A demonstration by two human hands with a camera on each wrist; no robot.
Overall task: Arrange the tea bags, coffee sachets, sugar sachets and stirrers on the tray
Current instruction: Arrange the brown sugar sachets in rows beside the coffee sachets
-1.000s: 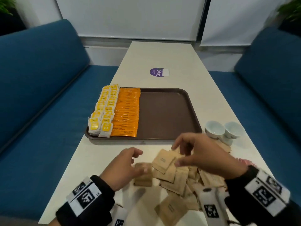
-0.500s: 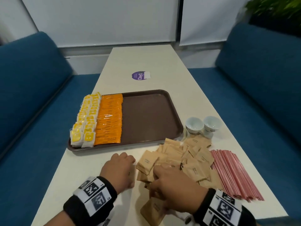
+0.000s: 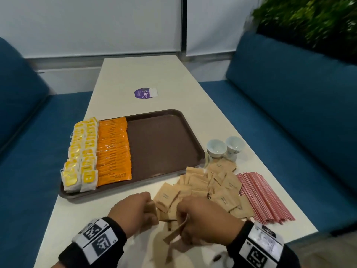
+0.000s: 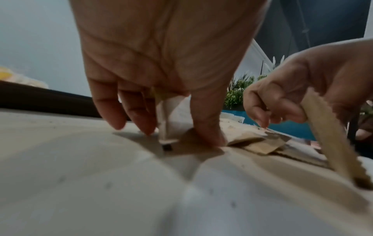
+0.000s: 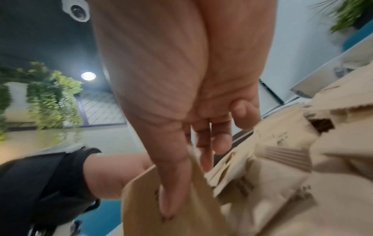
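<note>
Table (image 3: 166,78) – right hand (image 3: 204,219) pinches sugar sachet (image 3: 174,234), left hand (image 3: 131,211) beside.

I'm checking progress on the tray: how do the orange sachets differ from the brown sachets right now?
The orange sachets lie on the tray in one neat overlapping row; the brown sachets are a loose pile on the table in front of it. No hand touches the orange ones, while the left hand and right hand each hold a brown one. Both are flat packets.
</note>
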